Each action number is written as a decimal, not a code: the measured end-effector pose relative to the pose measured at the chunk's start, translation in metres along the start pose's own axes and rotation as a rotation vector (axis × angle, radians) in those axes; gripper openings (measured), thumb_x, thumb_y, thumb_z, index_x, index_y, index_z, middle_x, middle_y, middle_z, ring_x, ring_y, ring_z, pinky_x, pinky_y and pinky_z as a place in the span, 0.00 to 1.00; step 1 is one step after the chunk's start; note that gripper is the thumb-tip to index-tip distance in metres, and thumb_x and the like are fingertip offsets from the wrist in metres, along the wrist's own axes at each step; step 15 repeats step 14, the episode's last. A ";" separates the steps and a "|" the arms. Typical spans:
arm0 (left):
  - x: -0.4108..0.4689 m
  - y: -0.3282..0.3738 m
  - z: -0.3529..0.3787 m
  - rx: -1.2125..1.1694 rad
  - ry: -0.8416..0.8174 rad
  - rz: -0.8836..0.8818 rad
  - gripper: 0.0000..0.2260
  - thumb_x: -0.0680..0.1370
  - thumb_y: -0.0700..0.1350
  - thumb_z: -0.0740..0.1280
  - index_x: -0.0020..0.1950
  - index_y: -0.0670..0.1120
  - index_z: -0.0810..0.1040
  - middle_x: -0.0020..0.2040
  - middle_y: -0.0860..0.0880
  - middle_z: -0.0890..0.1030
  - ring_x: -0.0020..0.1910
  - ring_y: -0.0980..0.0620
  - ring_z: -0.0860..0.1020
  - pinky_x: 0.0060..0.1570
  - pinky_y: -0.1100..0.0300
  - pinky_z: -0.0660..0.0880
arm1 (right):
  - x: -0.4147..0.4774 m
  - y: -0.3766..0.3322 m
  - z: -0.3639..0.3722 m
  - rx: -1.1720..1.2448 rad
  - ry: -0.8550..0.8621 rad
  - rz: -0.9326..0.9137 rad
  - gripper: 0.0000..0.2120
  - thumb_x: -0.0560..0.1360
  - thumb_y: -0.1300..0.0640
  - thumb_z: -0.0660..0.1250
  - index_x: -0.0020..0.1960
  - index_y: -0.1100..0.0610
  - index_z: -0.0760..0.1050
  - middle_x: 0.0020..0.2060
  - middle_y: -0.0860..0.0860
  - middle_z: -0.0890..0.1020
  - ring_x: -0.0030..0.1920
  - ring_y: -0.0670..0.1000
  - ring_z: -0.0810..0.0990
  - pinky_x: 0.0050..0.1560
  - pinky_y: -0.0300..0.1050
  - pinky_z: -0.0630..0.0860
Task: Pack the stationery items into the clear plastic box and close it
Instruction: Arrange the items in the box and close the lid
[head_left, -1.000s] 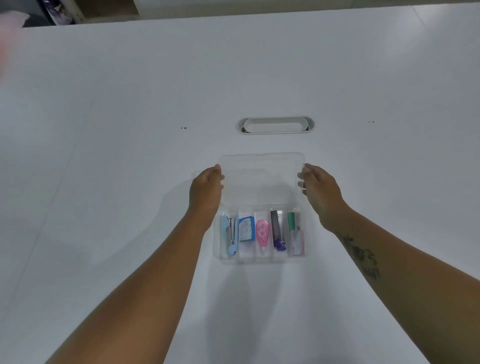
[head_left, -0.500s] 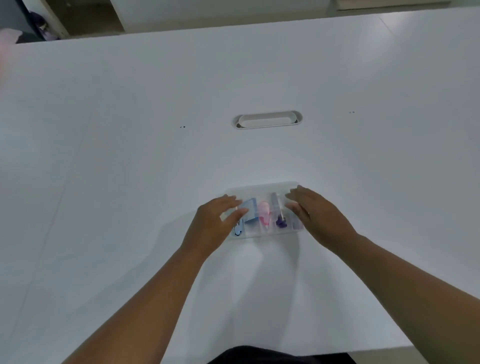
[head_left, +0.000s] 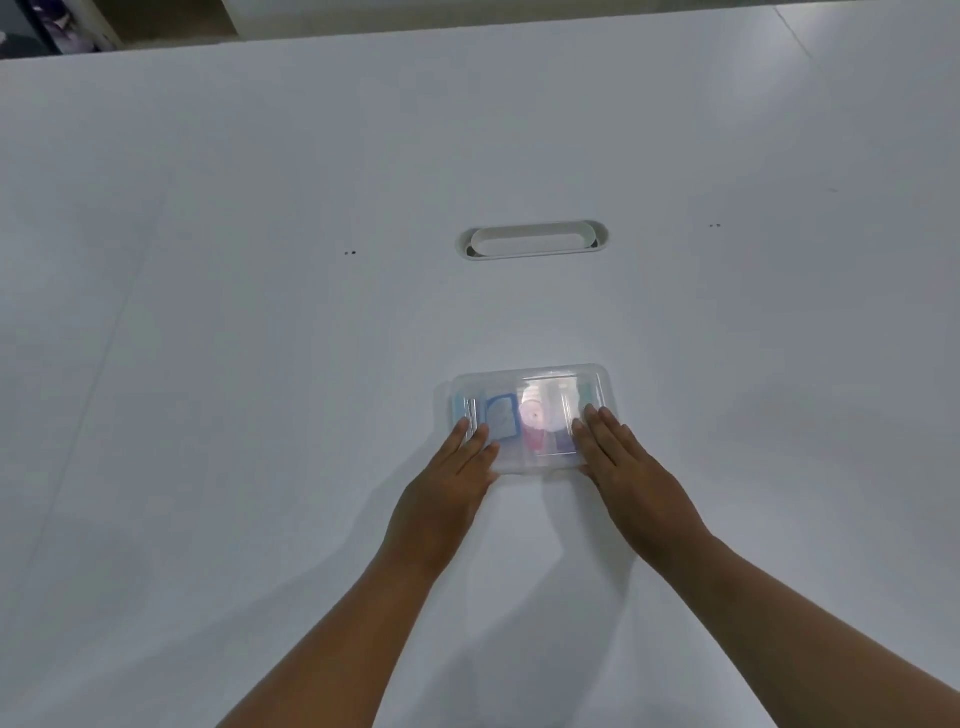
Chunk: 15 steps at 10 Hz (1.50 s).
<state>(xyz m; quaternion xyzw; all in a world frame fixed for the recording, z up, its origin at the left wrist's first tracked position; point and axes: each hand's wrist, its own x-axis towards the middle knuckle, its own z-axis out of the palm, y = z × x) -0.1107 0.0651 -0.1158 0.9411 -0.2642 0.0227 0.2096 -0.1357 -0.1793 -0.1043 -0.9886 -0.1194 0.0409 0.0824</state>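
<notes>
- The left hand (head_left: 447, 488) lies flat and open, fingers together, pressing the near left corner of the lid; it grips nothing.
- The clear plastic box (head_left: 530, 418) sits on the white surface (head_left: 208, 364), lid down, between both hands. Blurred through the lid: a blue item (head_left: 501, 420) and a pink item (head_left: 534, 423).
- The right hand (head_left: 631, 475) lies equally flat and open on the near right corner.
- This looks like the closing step; whether the latch has caught cannot be told. Next calls for firm downward pressure along the front edge.
</notes>
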 end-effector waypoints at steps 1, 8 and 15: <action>0.018 0.002 0.001 0.052 0.003 0.023 0.18 0.79 0.48 0.58 0.63 0.41 0.76 0.66 0.44 0.76 0.69 0.47 0.70 0.58 0.56 0.75 | 0.014 0.011 -0.003 -0.001 0.013 0.022 0.29 0.73 0.66 0.71 0.72 0.63 0.65 0.71 0.60 0.69 0.72 0.57 0.66 0.70 0.49 0.61; 0.165 -0.022 0.029 0.108 -0.005 -0.204 0.31 0.77 0.54 0.61 0.75 0.41 0.57 0.77 0.43 0.59 0.76 0.46 0.53 0.69 0.49 0.66 | 0.152 0.071 -0.008 -0.048 0.052 0.048 0.35 0.77 0.43 0.59 0.76 0.63 0.55 0.76 0.62 0.57 0.77 0.59 0.53 0.75 0.54 0.50; 0.099 -0.012 0.034 0.122 -0.005 -0.544 0.37 0.76 0.62 0.56 0.77 0.42 0.49 0.78 0.44 0.51 0.77 0.46 0.48 0.74 0.46 0.53 | 0.085 0.070 0.015 0.143 0.075 0.514 0.42 0.73 0.32 0.52 0.77 0.58 0.48 0.78 0.57 0.52 0.78 0.56 0.46 0.77 0.57 0.47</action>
